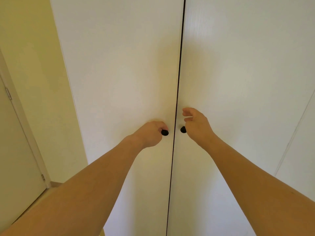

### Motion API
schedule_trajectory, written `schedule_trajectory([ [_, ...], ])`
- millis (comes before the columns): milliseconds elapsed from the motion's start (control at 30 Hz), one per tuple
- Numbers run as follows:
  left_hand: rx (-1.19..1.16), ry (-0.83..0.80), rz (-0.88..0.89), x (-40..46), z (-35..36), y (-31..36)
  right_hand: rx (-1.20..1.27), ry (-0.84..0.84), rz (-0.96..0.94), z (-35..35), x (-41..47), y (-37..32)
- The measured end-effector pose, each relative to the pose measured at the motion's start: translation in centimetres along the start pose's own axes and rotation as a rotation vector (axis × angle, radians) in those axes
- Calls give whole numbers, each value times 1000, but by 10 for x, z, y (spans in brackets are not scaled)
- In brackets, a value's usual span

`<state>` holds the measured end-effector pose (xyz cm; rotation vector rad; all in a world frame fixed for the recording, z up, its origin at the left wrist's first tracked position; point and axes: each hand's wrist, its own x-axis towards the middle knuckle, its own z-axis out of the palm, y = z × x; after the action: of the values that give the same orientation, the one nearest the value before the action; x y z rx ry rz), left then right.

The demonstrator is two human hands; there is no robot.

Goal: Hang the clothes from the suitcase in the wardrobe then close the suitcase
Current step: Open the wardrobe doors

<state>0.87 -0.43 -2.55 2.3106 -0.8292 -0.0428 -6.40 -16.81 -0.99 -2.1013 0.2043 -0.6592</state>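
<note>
Wardrobe, tall white double-door [119, 65], shut | left hand [150, 134] grips small round black left knob [165, 132] to pull | right hand [196, 123], fingers loosely spread, reaches matching black right knob [182, 129] at its 8 o'clock.

Pale yellow wall [30, 48] beside a white hinged door [15, 150].

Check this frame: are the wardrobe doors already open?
No. The left door and right door meet at a thin dark seam, with the left hand gripping its black knob.
</note>
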Motion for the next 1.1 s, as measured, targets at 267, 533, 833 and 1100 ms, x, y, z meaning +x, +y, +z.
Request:
schedule_trajectory([
  [267, -180, 53, -35, -46, -5, -1, 540, -119, 329, 3, 3, -53],
  [533, 98, 208, -107, -86, 8, 4, 388, -144, 150, 18, -27, -82],
  [833, 275, 495, -217, -136, 5, -6, 360, -140, -151, 33, -70, -97],
  [1100, -46, 487, -251, -192, -5, -29, 355, -171, -276, 61, -116, -125],
])
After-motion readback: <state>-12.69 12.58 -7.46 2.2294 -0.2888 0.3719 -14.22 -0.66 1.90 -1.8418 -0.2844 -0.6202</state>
